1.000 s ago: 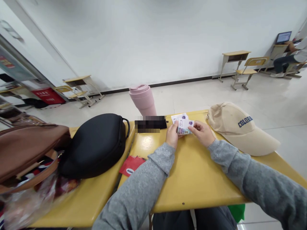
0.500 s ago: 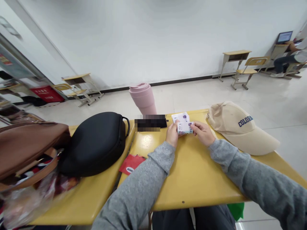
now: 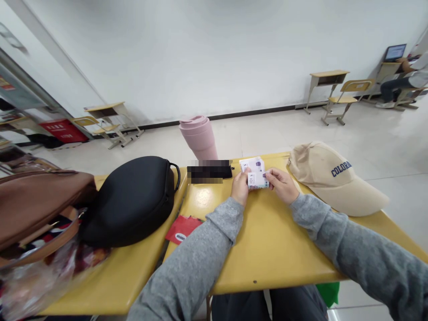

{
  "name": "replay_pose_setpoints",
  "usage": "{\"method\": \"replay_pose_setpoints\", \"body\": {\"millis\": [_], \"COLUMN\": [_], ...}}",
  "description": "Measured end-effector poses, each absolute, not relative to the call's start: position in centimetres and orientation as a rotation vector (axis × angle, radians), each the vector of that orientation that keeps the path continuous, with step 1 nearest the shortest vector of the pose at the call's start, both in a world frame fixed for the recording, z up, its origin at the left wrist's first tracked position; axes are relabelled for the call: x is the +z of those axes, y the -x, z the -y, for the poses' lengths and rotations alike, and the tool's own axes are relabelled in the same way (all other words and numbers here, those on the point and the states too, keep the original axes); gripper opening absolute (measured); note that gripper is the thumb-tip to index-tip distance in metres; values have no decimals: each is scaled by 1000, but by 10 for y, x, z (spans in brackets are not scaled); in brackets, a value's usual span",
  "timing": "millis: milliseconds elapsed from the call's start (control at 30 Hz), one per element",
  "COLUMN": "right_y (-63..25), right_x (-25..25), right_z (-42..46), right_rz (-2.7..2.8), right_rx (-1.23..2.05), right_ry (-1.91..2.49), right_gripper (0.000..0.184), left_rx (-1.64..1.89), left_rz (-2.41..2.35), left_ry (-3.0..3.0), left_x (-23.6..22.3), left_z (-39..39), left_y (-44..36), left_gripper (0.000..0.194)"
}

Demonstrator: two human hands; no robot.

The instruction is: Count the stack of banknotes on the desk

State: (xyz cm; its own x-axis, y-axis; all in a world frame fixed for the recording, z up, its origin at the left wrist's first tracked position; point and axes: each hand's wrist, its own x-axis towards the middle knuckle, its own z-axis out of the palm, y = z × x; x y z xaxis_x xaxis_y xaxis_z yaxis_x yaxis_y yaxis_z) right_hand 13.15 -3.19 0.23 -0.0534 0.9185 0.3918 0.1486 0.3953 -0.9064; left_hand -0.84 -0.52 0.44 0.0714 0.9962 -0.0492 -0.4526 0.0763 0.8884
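Note:
Both my hands meet at the far middle of the yellow desk. My left hand and my right hand are closed together on a small folded banknote, each pinching one end of it. A second pale banknote lies flat on the desk just beyond my fingers. A dark phone-like object lies to the left of the notes.
A pink lidded tumbler stands behind the phone. A beige cap lies at the right, a black case and a brown bag at the left, a red packet near my left sleeve. Another person sits far right.
The note in my hands has been folded down smaller and sits lower between my fingers. My hands stay in the same place.

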Motion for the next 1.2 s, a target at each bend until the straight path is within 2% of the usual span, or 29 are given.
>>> {"method": "replay_pose_setpoints", "body": {"millis": [200,800,1200], "right_y": [-133,-132,-129], "right_x": [2,3,8], "right_z": [32,33,39], "right_rz": [1531,1465,1433], "right_rx": [818,839,907], "right_ry": [1005,955,947], "right_gripper": [39,34,41], "left_rx": [1300,1300,1355], "left_rz": [-837,-854,-744], "left_ry": [-863,-847,-879], "left_x": [5,5,4], "left_z": [5,6,6], "left_y": [9,9,8], "left_gripper": [39,35,33]}}
